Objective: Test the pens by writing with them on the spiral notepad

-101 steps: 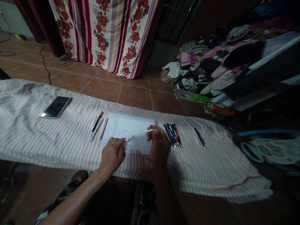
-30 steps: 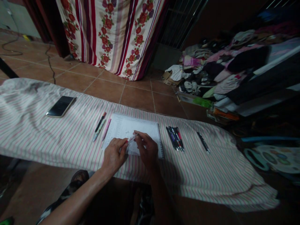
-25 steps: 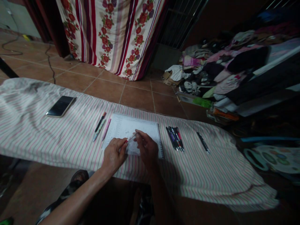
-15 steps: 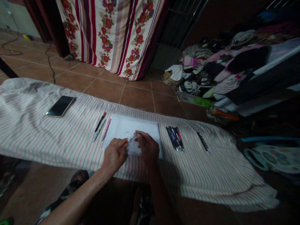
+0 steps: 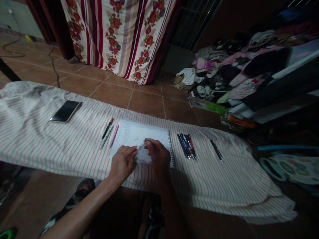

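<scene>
Both my hands meet over a spiral notebook (image 5: 139,136) lying open on a striped cloth (image 5: 50,146). My left hand (image 5: 122,163) and my right hand (image 5: 157,156) are closed on the two ends of a slim pale pen (image 5: 141,146), held just above the page. Three pens (image 5: 107,132) lie to the left of the notebook. A bunch of several dark pens (image 5: 186,146) lies to its right, and one more dark pen (image 5: 216,151) lies further right.
A phone (image 5: 65,111) lies face up on the cloth at the left. Beyond the cloth are brown floor tiles, a flowered curtain (image 5: 119,33) and a heap of clothes (image 5: 236,69) at the right. A coloured tray (image 5: 289,167) sits at the far right.
Earlier my right hand held the pen's far end out near the notebook's spiral. It has since slid in close to my left hand. Over the last second the hands barely move.
</scene>
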Demonstrator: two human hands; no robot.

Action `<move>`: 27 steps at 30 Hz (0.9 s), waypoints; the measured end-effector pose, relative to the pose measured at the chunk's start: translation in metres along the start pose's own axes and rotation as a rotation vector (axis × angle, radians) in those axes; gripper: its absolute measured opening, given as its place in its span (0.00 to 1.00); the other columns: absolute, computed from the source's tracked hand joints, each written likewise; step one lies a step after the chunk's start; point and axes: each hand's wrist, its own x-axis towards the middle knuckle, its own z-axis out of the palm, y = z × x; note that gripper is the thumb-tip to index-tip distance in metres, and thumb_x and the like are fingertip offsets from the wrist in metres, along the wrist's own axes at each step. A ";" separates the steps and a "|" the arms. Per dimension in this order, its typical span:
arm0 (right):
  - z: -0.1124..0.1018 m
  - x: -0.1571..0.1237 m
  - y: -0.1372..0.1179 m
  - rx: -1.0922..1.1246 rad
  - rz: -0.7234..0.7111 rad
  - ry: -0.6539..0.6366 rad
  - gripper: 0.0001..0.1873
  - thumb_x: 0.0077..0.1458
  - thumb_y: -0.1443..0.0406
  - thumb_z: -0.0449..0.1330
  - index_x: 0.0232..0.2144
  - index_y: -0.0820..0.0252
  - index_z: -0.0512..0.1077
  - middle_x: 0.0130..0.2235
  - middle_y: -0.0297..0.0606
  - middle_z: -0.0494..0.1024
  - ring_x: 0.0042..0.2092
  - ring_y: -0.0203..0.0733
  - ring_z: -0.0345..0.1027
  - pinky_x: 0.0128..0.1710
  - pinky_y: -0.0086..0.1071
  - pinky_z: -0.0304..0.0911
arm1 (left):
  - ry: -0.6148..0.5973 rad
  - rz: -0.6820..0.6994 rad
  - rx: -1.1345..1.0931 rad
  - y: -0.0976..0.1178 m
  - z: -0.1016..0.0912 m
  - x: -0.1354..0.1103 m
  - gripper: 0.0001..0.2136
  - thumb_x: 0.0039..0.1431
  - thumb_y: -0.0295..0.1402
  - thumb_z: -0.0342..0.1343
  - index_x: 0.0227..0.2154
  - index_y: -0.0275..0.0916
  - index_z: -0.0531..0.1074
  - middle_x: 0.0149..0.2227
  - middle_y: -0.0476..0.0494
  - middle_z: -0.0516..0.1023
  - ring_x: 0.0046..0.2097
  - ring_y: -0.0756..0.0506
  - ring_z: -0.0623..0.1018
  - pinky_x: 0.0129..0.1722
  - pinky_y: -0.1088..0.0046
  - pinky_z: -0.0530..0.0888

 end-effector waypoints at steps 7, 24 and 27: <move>0.000 0.001 0.000 -0.024 0.008 -0.024 0.10 0.54 0.60 0.54 0.34 0.58 0.73 0.33 0.37 0.77 0.31 0.36 0.71 0.25 0.27 0.65 | -0.016 -0.030 -0.008 0.001 -0.001 0.000 0.11 0.60 0.33 0.45 0.39 0.37 0.71 0.33 0.43 0.75 0.37 0.45 0.71 0.38 0.67 0.70; -0.006 0.006 0.001 0.067 0.129 0.129 0.15 0.50 0.57 0.56 0.36 0.61 0.73 0.32 0.39 0.79 0.29 0.37 0.72 0.20 0.25 0.64 | 0.036 -0.043 -0.040 0.001 -0.003 0.003 0.11 0.58 0.32 0.46 0.38 0.36 0.72 0.29 0.44 0.76 0.31 0.47 0.72 0.31 0.72 0.69; -0.010 0.009 0.005 0.067 0.142 0.187 0.15 0.49 0.58 0.57 0.35 0.61 0.73 0.30 0.39 0.79 0.28 0.37 0.72 0.20 0.25 0.64 | 0.049 -0.076 -0.063 -0.001 -0.002 0.003 0.11 0.58 0.33 0.46 0.37 0.37 0.72 0.30 0.44 0.76 0.31 0.48 0.72 0.30 0.72 0.69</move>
